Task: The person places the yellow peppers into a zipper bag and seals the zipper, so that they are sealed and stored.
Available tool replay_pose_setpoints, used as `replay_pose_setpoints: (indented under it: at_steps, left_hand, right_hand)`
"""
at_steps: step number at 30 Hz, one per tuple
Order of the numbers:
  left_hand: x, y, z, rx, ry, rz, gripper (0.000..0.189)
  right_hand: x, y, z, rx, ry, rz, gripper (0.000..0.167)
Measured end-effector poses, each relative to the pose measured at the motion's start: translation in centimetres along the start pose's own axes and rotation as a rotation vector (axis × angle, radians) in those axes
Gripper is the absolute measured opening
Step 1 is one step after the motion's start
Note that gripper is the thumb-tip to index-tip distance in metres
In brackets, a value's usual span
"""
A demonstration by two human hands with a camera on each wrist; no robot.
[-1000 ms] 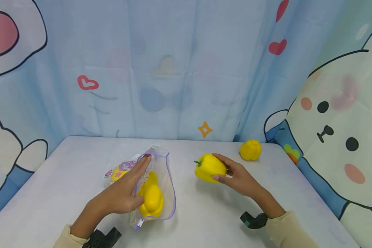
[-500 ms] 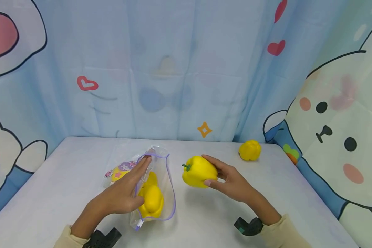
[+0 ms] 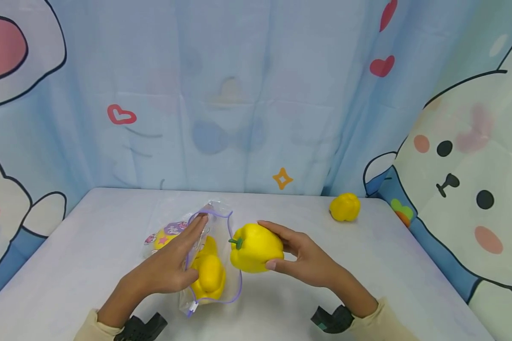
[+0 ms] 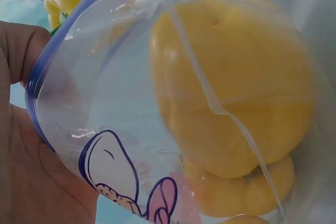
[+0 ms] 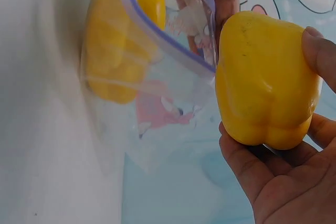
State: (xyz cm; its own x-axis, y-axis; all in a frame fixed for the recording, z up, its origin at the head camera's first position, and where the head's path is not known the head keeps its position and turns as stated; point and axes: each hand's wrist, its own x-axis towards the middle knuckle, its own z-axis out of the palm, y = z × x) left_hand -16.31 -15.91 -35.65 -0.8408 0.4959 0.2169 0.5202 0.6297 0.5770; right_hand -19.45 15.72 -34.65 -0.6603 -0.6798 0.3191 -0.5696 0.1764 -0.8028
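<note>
My right hand [image 3: 300,255] grips a yellow bell pepper [image 3: 256,248] with a green stem, thumb on the near side and fingers on the far side. The pepper is held up, stem end toward the bag's mouth and overlapping its rim in the head view. My left hand [image 3: 170,263] holds the clear zip bag [image 3: 230,289] at its purple-edged mouth, which gapes open; thumb and fingers are spread along the rim. Inside the bag lie yellow bell peppers [image 3: 209,272], partly hidden by my left hand. Through the film, one pepper [image 4: 231,82] shows large in the left wrist view.
Another yellow bell pepper [image 3: 344,207] lies at the back right of the white table [image 3: 111,222]. A printed blue curtain [image 3: 222,142] hangs behind the table's far edge. The bag's zip slider [image 3: 193,307] is at the near end of its mouth.
My right hand has carried the pepper leftward and slightly nearer, up to the bag's mouth. The left hand and the bag have stayed in place.
</note>
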Motion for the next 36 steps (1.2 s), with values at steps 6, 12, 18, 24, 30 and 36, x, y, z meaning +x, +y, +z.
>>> replay_pose_setpoints:
  at_steps: [6, 12, 18, 24, 30, 36]
  left_hand:
    - [0.0, 0.1, 0.1, 0.007, 0.015, -0.010, 0.096]
    - [-0.1, 0.0, 0.1, -0.014, 0.020, -0.002, 0.097]
    - [0.0, -0.1, 0.1, -0.031, 0.011, 0.018, 0.097]
    - [0.0, -0.2, 0.1, -0.027, 0.014, 0.034, 0.097]
    - [0.0, -0.2, 0.1, -0.024, 0.004, 0.026, 0.098]
    - [0.0, -0.1, 0.1, -0.012, 0.003, 0.038, 0.098]
  right_hand:
    - [0.3, -1.0, 1.1, 0.043, -0.050, -0.045, 0.065]
    - [0.9, -1.3, 2.4, 0.122, -0.132, -0.062, 0.064]
    - [1.2, -1.3, 3.2, 0.225, -0.181, -0.048, 0.064]
    - [1.6, -1.5, 3.8, 0.301, -0.185, -0.039, 0.063]
    - [2.0, -1.5, 4.4, 0.290, -0.175, -0.008, 0.062]
    - [2.0, -1.1, 4.4, 0.216, -0.151, 0.049, 0.063]
